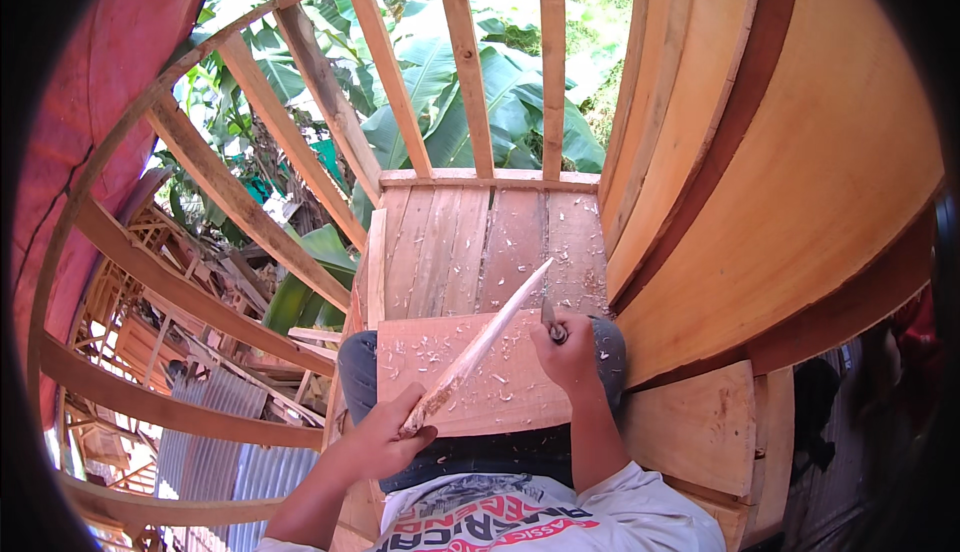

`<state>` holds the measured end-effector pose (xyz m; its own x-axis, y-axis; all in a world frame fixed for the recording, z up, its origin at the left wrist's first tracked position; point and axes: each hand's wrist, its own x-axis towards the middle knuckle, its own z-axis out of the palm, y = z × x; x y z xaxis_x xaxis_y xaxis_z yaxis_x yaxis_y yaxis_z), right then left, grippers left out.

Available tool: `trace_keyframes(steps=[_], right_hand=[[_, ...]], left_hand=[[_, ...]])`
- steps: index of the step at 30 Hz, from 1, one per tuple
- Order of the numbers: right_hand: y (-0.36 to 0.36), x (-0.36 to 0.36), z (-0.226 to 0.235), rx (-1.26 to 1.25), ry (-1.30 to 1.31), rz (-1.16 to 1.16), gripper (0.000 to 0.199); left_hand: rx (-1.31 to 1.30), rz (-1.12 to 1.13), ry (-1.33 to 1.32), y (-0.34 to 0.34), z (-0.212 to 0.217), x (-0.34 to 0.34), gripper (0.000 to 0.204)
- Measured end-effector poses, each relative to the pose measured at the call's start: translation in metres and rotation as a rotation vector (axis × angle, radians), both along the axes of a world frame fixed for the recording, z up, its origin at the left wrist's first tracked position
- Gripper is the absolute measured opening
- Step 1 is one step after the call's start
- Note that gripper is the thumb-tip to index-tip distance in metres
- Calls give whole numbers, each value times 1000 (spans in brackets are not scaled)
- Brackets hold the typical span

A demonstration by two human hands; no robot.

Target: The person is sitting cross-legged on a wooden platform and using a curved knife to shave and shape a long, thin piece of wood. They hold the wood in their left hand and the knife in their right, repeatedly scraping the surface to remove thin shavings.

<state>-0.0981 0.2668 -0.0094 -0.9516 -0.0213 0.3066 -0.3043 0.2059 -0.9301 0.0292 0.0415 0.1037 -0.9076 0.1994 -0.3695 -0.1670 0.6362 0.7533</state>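
Observation:
My left hand (385,434) grips the lower end of a long pale wooden stick (490,334) that slants up to the right and ends in a sharp point. My right hand (568,352) is closed on the handle of a small knife (549,318), whose blade rests against the stick near its upper half. Both hands work over a reddish wooden board (470,392) that lies across my knees and is strewn with wood shavings.
A plank floor (450,247) with shavings lies beyond the board, edged by a slatted wooden railing (400,92). A large wooden panel wall (800,182) rises on the right. Banana leaves, timber frames and corrugated metal roofing (215,442) lie below on the left.

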Motion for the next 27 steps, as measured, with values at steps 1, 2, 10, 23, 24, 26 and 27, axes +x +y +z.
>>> trace_keyframes(steps=[1, 2, 10, 23, 24, 26, 27], right_hand=[[-4, 2, -1, 6, 21, 35, 27], [-6, 3, 0, 32, 34, 44, 27], [22, -12, 0, 1, -69, -118, 27], [12, -4, 5, 27, 53, -82, 19], [13, -4, 8, -14, 10, -95, 19], [17, -3, 16, 11, -6, -90, 20], [19, -2, 18, 29, -17, -89, 21]], left_hand=[[16, 6, 22, 1, 0, 0, 25], [33, 12, 44, 3, -1, 1, 26], [33, -42, 68, 5, -10, 6, 28], [-93, -29, 48, 27, 17, 4, 30], [-114, -42, 56, 27, 17, 5, 30], [-156, -66, 70, 25, 17, 8, 31], [-143, -70, 81, 26, 18, 8, 31]])
